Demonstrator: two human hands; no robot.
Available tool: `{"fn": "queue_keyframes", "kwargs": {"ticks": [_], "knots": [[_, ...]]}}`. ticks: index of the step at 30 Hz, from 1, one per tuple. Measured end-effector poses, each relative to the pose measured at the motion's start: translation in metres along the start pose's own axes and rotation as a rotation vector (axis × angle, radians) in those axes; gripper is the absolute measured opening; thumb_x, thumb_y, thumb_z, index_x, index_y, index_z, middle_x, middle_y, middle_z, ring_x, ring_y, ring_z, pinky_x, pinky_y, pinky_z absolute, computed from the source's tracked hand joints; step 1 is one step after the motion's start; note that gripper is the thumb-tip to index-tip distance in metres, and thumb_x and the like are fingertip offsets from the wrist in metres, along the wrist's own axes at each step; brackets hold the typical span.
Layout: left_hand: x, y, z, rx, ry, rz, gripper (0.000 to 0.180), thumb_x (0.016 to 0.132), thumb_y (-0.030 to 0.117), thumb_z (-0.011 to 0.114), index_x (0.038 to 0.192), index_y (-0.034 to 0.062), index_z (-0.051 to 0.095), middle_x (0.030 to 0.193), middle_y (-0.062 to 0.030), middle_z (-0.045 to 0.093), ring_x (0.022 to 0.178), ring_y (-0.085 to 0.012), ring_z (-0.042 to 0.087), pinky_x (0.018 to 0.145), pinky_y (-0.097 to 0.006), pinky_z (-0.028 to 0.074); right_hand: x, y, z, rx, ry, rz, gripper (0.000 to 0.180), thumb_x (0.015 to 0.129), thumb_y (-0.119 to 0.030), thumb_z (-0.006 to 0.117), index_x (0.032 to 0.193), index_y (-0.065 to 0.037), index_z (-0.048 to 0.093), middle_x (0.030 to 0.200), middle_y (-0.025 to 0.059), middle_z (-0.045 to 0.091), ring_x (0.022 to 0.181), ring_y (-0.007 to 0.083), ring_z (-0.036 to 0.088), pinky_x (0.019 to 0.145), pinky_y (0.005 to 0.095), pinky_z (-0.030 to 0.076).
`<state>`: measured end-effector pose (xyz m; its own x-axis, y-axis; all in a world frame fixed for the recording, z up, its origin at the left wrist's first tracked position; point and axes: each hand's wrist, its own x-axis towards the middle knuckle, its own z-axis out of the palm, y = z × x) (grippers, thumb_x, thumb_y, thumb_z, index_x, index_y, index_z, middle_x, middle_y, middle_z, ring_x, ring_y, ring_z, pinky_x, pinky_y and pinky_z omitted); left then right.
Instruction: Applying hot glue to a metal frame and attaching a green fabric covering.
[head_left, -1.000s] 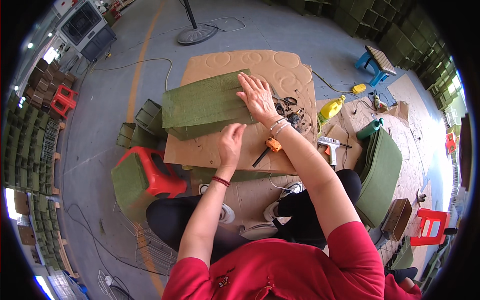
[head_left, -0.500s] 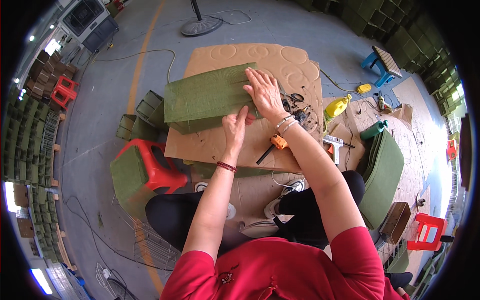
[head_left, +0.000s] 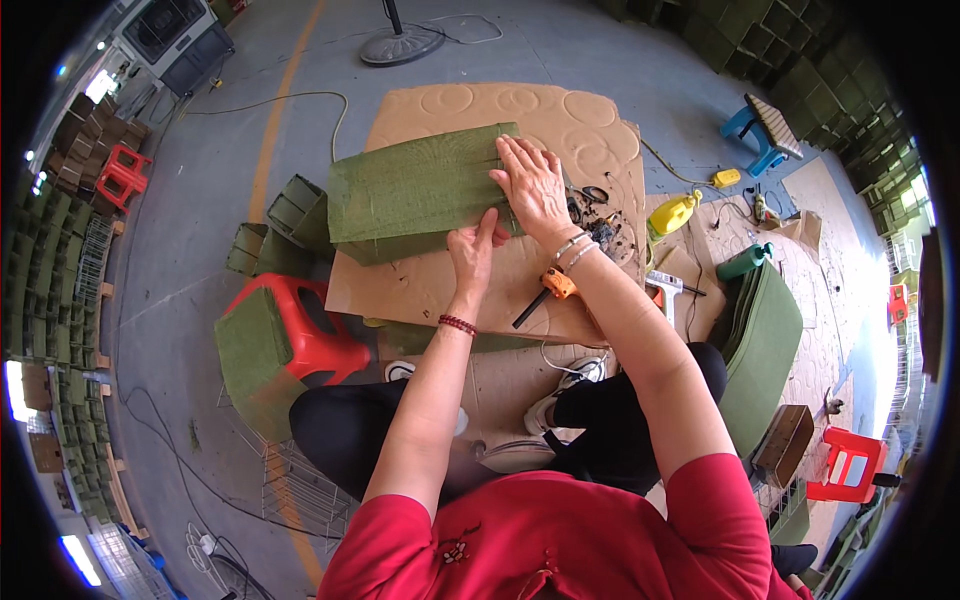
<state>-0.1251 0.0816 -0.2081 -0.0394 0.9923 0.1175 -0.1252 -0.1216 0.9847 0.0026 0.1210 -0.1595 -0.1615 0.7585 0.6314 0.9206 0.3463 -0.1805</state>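
Observation:
A long green box (head_left: 415, 190) with a fabric-like surface lies on the cardboard-topped work surface (head_left: 420, 295). At the box's near right corner, my left hand (head_left: 472, 252) is closed, its thumb against the edge and its other fingers curled, partly hidden. My right hand (head_left: 534, 188) lies flat over the box's right end, fingers stretched out and pressing on it. Just below my right wrist is an orange-and-black tool (head_left: 556, 284). Scissors (head_left: 593, 195) and dark scraps (head_left: 602, 232) lie right of that hand.
A white glue gun (head_left: 668, 284), yellow bottle (head_left: 674, 212) and green bottle (head_left: 745, 260) are to the right, near stacked green panels (head_left: 765, 350). A red stool (head_left: 320, 345) with green pieces stands left. Open green boxes (head_left: 298, 208) sit behind it. Cables (head_left: 165, 425) cross the floor.
Both hands keep nearly the same places on the green box. The whole view has shifted slightly; nothing has been let go or taken up.

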Motion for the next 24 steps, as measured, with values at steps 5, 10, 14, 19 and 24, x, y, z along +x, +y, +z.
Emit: {"fn": "queue_keyframes", "kwargs": {"ticks": [5, 10, 14, 19, 24], "knots": [[-0.001, -0.008, -0.008, -0.126, 0.000, -0.051, 0.040, 0.093, 0.028, 0.064, 0.068, -0.0027, 0.066, 0.062, -0.0049, 0.064, 0.057, -0.0102, 0.056, 0.057, -0.025, 0.046, 0.022, -0.035, -0.007, 0.088, 0.038, -0.047, 0.050, 0.098, -0.033, 0.048, 0.134, 0.001, 0.045, 0.139, 0.0145, 0.050, 0.134, 0.0267, 0.040, 0.112, 0.0446, 0.028], [-0.002, 0.002, -0.023, -0.105, -0.053, -0.065, 0.045, 0.094, 0.036, 0.062, 0.070, -0.0021, 0.069, 0.062, -0.0065, 0.065, 0.057, -0.0095, 0.059, 0.053, -0.024, 0.046, 0.020, -0.030, 0.014, 0.046, -0.027, 0.006, 0.053, 0.100, -0.036, 0.043, 0.139, 0.001, 0.040, 0.142, 0.0158, 0.046, 0.134, 0.0286, 0.040, 0.112, 0.0427, 0.030], [0.004, 0.018, -0.043, 0.047, -0.091, -0.060, 0.061, 0.093, 0.049, 0.057, 0.061, -0.0012, 0.067, 0.054, -0.0052, 0.061, 0.050, -0.0103, 0.057, 0.051, -0.025, 0.045, 0.022, -0.035, 0.015, 0.066, -0.035, 0.022, 0.053, 0.100, -0.036, 0.044, 0.138, 0.001, 0.040, 0.141, 0.0162, 0.047, 0.133, 0.0296, 0.041, 0.111, 0.0425, 0.031], [-0.010, 0.018, -0.039, 0.073, -0.009, 0.014, 0.061, 0.093, 0.048, 0.058, 0.059, -0.0019, 0.064, 0.055, -0.0046, 0.060, 0.051, -0.0094, 0.054, 0.050, -0.024, 0.043, 0.022, -0.034, 0.014, 0.028, -0.034, 0.027, 0.052, 0.099, -0.036, 0.045, 0.135, 0.001, 0.044, 0.136, 0.0165, 0.051, 0.130, 0.0299, 0.044, 0.110, 0.0432, 0.033], [-0.011, 0.010, -0.036, 0.094, 0.043, 0.001, 0.059, 0.093, 0.047, 0.060, 0.059, -0.0017, 0.063, 0.055, -0.0027, 0.059, 0.051, -0.0071, 0.051, 0.050, -0.023, 0.040, 0.021, -0.032, 0.016, -0.018, -0.018, -0.003, 0.052, 0.098, -0.037, 0.047, 0.133, 0.001, 0.047, 0.135, 0.0161, 0.052, 0.129, 0.0301, 0.045, 0.108, 0.0455, 0.034]]}}
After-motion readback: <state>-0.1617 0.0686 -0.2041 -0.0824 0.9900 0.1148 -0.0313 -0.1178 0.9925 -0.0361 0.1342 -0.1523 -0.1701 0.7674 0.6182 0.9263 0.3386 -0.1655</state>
